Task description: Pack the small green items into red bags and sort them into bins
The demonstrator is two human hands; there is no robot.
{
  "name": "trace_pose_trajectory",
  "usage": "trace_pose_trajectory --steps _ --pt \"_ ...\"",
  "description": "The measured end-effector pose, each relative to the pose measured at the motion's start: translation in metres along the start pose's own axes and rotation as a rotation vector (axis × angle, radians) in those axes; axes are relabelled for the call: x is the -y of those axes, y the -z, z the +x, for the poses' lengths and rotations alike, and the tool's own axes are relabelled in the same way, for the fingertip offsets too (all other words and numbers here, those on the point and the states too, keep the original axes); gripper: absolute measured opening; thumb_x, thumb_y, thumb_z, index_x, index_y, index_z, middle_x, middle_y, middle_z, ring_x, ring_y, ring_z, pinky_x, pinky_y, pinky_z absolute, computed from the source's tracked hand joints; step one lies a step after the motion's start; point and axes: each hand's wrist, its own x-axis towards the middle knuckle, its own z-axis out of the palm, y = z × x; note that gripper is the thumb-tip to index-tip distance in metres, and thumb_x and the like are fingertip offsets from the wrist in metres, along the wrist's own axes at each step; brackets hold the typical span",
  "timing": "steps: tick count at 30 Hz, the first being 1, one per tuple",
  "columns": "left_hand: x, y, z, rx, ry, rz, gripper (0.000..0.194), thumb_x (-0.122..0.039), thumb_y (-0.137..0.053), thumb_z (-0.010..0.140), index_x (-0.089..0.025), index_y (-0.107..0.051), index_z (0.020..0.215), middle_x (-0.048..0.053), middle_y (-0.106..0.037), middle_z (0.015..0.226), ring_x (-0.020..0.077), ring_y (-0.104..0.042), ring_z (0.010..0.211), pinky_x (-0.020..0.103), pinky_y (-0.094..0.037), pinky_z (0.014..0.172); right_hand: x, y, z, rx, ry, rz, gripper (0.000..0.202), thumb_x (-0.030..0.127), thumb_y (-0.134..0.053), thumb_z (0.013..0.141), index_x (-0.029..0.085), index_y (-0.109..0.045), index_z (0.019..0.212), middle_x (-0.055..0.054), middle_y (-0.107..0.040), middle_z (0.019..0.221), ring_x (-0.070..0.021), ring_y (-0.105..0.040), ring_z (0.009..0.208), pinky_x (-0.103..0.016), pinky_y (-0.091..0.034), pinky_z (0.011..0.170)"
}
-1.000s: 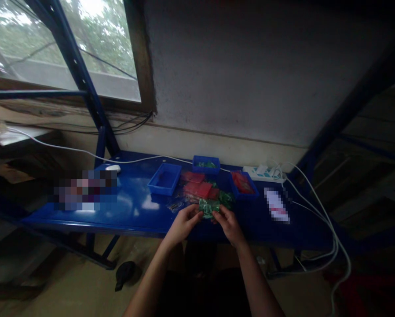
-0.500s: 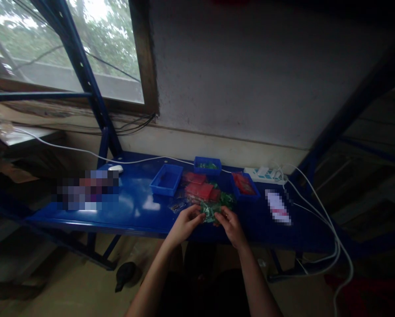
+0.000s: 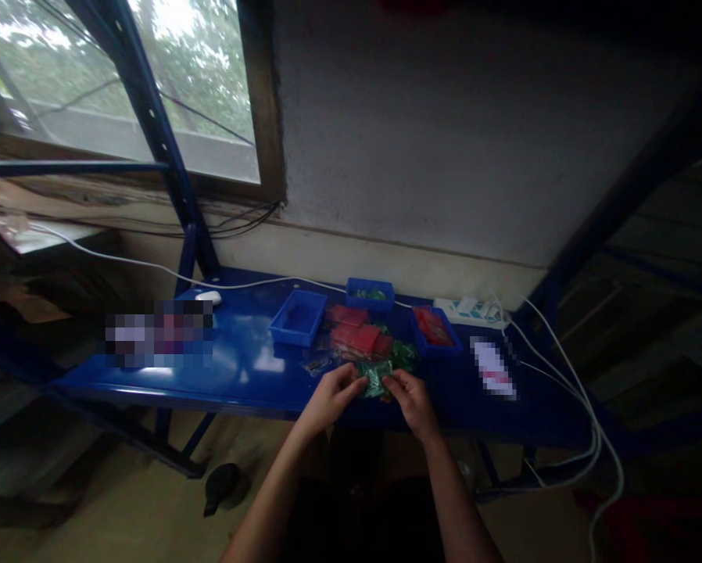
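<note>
A small green plastic packet point(image 3: 375, 378) is stretched between my hands near the front edge of the blue table. My left hand point(image 3: 338, 391) pinches its left side between thumb and fingers. On the opposite side, my right hand point(image 3: 408, 396) grips the packet in the same way. Just beyond lie flat red packets point(image 3: 356, 338) in a loose pile. More green packets point(image 3: 403, 356) lie to the right of that pile. A clear bag point(image 3: 317, 365) with small items I cannot make out rests left of my fingers.
Three blue trays stand around the pile: a left tray point(image 3: 299, 319), a back tray point(image 3: 370, 294) with green pieces, and a right tray point(image 3: 435, 331) with red packets. A power strip point(image 3: 468, 311) with white cables lies at the back right. A white mouse point(image 3: 209, 298) sits at left.
Both hands stay in nearly the same place with the green packet between them. The packet looks slightly flatter and brighter now. The camera view has shifted a little.
</note>
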Motion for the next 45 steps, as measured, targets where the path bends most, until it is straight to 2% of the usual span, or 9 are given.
trace_pose_trajectory --steps 6,13,21,27,36,39,42,45 --pt "0.001 -0.001 0.000 -0.011 -0.009 0.011 0.035 -0.044 -0.052 0.083 -0.018 -0.040 0.064 -0.006 -0.038 0.059 0.0095 -0.034 0.056 0.022 -0.027 0.053 0.000 -0.001 0.000 -0.029 0.023 -0.046 0.042 0.059 -0.063 0.071 0.020 -0.051 0.061 0.003 -0.050 0.058 -0.0137 -0.050 0.055 -0.025 -0.044 0.056" --pt "-0.002 -0.001 0.000 -0.031 -0.025 0.010 0.034 -0.044 -0.050 0.085 -0.018 -0.041 0.064 -0.005 -0.040 0.058 0.0097 -0.035 0.056 0.022 -0.028 0.053 -0.003 0.001 0.001 -0.052 0.082 -0.138 0.040 0.058 -0.057 0.077 0.020 -0.049 0.063 0.004 -0.044 0.058 -0.0128 -0.045 0.058 -0.023 -0.040 0.056" --pt "0.000 -0.002 0.001 -0.057 -0.009 0.029 0.035 -0.045 -0.050 0.083 -0.018 -0.042 0.062 -0.005 -0.040 0.057 0.0098 -0.035 0.055 0.022 -0.028 0.052 0.001 0.000 0.000 -0.021 0.101 -0.160 0.040 0.058 -0.053 0.079 0.021 -0.051 0.065 0.003 -0.047 0.058 -0.0139 -0.047 0.058 -0.024 -0.040 0.058" --pt "-0.002 -0.003 0.001 -0.066 0.007 0.004 0.037 -0.046 -0.048 0.084 -0.017 -0.043 0.063 -0.005 -0.040 0.057 0.0100 -0.035 0.056 0.021 -0.029 0.052 0.002 0.002 -0.001 0.046 0.071 -0.120 0.038 0.057 -0.061 0.075 0.020 -0.055 0.070 0.003 -0.051 0.062 -0.0137 -0.048 0.061 -0.024 -0.039 0.060" --pt "-0.007 -0.002 -0.001 -0.065 0.029 0.026 0.040 -0.050 -0.049 0.081 -0.017 -0.044 0.059 -0.005 -0.038 0.053 0.0104 -0.035 0.054 0.022 -0.027 0.051 -0.001 0.000 0.000 0.027 0.077 -0.121 0.037 0.055 -0.062 0.074 0.020 -0.053 0.065 0.003 -0.051 0.059 -0.0136 -0.048 0.059 -0.024 -0.038 0.058" --pt "-0.009 -0.001 -0.001 -0.103 0.004 0.008 0.036 -0.047 -0.051 0.080 -0.016 -0.051 0.061 -0.003 -0.045 0.056 0.0115 -0.040 0.056 0.022 -0.030 0.053 -0.001 0.001 0.000 0.011 0.076 -0.116 0.034 0.052 -0.064 0.073 0.021 -0.054 0.065 0.003 -0.052 0.060 -0.0142 -0.049 0.059 -0.025 -0.039 0.058" --pt "-0.009 0.000 0.001 -0.094 -0.024 -0.033 0.030 -0.043 -0.053 0.081 -0.015 -0.063 0.076 0.001 -0.060 0.069 0.0146 -0.050 0.065 0.023 -0.038 0.061 0.000 0.001 0.001 0.018 0.077 -0.109 0.030 0.049 -0.066 0.072 0.021 -0.057 0.069 0.002 -0.055 0.063 -0.0147 -0.050 0.061 -0.025 -0.040 0.059" --pt "-0.006 0.001 0.002 -0.055 -0.025 -0.076 0.030 -0.039 -0.054 0.081 -0.014 -0.067 0.091 0.005 -0.067 0.083 0.0173 -0.056 0.074 0.025 -0.042 0.068 0.000 0.000 0.001 0.022 0.081 -0.103 0.027 0.046 -0.065 0.074 0.021 -0.057 0.070 0.002 -0.054 0.064 -0.0144 -0.050 0.062 -0.025 -0.040 0.060"
